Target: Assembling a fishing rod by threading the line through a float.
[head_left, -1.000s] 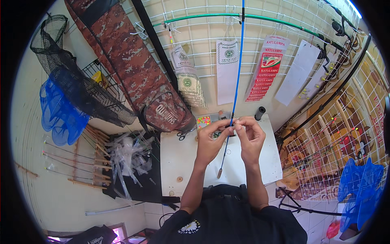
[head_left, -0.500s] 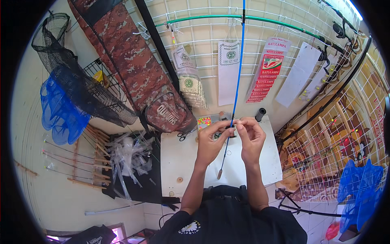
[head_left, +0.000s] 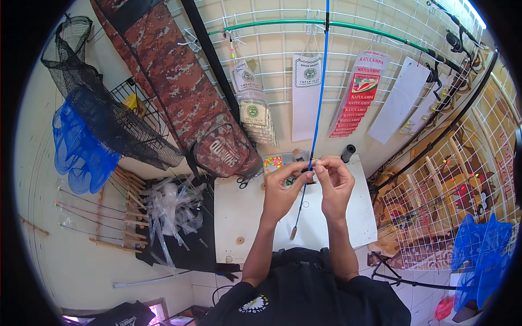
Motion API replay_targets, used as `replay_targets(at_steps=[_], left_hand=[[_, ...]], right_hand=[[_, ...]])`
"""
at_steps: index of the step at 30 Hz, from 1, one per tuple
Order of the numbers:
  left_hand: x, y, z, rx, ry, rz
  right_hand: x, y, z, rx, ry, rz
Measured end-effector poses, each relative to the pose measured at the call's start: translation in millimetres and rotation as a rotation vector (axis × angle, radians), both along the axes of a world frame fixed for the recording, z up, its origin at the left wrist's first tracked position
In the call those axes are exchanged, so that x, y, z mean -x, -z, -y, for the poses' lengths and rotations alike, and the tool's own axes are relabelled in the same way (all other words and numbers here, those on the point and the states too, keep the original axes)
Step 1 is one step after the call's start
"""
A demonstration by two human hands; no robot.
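A slim blue fishing rod (head_left: 319, 103) runs upright through the middle of the view, its light brown handle end (head_left: 293, 233) low over the white table (head_left: 250, 214). My left hand (head_left: 280, 195) pinches the rod between thumb and fingers above the table. Close on its right, my right hand (head_left: 337, 193) is closed in a pinch beside the rod, the fingertips almost meeting those of the left. Whatever lies between the right fingertips is too small to make out. A small dark part shows behind the left fingers, mostly hidden.
Scissors (head_left: 243, 182), a box of bright coloured bits (head_left: 273, 164) and a black cylinder (head_left: 348, 153) sit along the table's far side. Clear plastic bags (head_left: 171, 209) lie at left. A camouflage bag (head_left: 179, 81), a green rod (head_left: 299, 23) and blue nets (head_left: 481, 255) hang around.
My right hand has shifted very slightly left, its fingertips closer to the rod and my left fingers. The left hand and the rod stay nearly still.
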State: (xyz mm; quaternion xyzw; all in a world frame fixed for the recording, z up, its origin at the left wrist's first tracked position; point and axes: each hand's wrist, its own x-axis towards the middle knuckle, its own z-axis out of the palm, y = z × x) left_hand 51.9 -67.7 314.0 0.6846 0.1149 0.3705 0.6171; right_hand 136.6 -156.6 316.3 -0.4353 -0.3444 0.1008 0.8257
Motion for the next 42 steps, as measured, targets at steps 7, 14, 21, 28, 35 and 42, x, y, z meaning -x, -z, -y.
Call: replay_targets(at_steps=[7,14,21,28,35,42], left_hand=[[-0.8,0.6,1.8,0.015,0.020,0.004],[-2.2,1.7,3.5,-0.014,0.000,0.025],[-0.4,-3.6,3.8,-0.157,-0.061,-0.001],[3.2,-25.2,-13.9,0.124,0.105,0.108],[-6.6,-32.2,-10.4,0.018,0.010,0.150],[-10.9,-42.2,-3.2,-0.143,-0.074,0.166]], right_hand=[[-4.0,0.0,-5.3,0.040,0.123,0.094],[-2.5,-9.0,-1.9,0.162,0.235,0.164],[-5.9,-20.9,2.3,0.298,0.259,0.293],[-2.8,-23.2,5.4,0.318,0.268,0.288],[-1.5,-25.9,5.6,0.325,0.276,0.313],[-3.1,-27.5,8.1,0.336,0.319,0.356]])
